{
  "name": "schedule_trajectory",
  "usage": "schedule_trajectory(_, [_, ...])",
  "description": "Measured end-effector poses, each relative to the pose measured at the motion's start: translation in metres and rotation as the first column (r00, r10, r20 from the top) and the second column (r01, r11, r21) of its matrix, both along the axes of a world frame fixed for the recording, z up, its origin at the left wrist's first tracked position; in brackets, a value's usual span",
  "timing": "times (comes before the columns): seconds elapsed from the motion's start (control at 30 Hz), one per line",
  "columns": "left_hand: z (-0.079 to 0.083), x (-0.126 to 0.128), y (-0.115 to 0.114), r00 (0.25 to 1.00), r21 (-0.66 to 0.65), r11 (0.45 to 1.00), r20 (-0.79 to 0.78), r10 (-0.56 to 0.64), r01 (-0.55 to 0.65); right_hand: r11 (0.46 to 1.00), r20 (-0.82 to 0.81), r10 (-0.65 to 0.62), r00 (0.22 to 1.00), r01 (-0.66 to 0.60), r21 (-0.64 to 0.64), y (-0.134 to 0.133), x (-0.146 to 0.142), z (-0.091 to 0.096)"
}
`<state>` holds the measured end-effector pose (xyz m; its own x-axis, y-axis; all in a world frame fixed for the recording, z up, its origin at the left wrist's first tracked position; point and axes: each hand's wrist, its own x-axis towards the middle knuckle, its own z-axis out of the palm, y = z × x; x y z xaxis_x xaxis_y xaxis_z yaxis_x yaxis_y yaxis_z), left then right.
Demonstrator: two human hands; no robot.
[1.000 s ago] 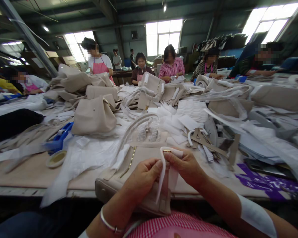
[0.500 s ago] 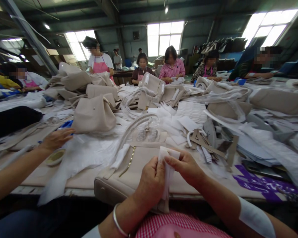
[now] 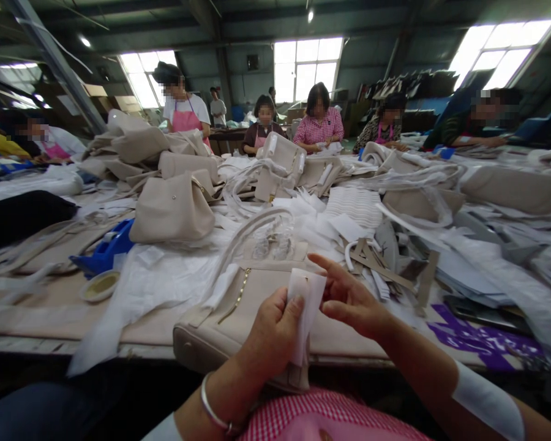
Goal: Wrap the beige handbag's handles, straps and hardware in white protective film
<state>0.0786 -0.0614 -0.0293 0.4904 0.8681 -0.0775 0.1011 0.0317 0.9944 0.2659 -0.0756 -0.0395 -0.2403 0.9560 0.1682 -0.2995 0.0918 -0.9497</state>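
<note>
A beige handbag (image 3: 239, 312) with a gold zipper lies on the table edge in front of me. My left hand (image 3: 273, 334) is closed round a white wrapping strip (image 3: 305, 306) that covers a part of the bag. My right hand (image 3: 349, 297) hovers just right of the strip with fingers spread, holding nothing. A wrapped bag handle (image 3: 252, 229) arches up behind the bag.
Piles of beige handbags (image 3: 172, 211), white wrapping paper (image 3: 151, 288) and cardboard pieces (image 3: 381, 260) cover the long table. A blue plastic tool (image 3: 103, 251) and a small dish (image 3: 100, 286) sit at left. Several people work across the table.
My right hand has let go of the white strip and opened. A neighbour's arm that reached toward the dish at left half a second ago is gone.
</note>
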Motion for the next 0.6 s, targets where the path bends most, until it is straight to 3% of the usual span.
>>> schedule_trajectory(0.17, [0.0,-0.002,0.003,0.998,0.088,0.995,-0.041,-0.041,0.044,0.989,0.082,-0.084,0.993,0.094,-0.118,0.0,-0.006,-0.001])
schedule_trajectory(0.3, [0.009,-0.008,0.009,0.992,0.108,0.986,-0.045,-0.119,0.123,0.971,0.215,-0.084,0.973,0.128,-0.201,-0.001,-0.019,0.0])
schedule_trajectory(0.4, [0.013,-0.013,0.014,0.979,0.114,0.974,-0.074,-0.188,0.196,0.955,0.211,-0.088,0.973,0.142,-0.259,-0.002,-0.025,0.002])
schedule_trajectory(0.5, [0.009,-0.016,0.015,0.985,0.152,0.976,-0.104,-0.139,0.154,0.938,0.218,-0.157,0.963,0.214,-0.272,-0.002,-0.029,0.005])
schedule_trajectory(0.6, [0.001,-0.015,0.011,0.993,0.09,0.993,-0.094,-0.066,0.075,0.928,0.26,-0.238,0.936,0.298,-0.223,-0.003,-0.033,0.004])
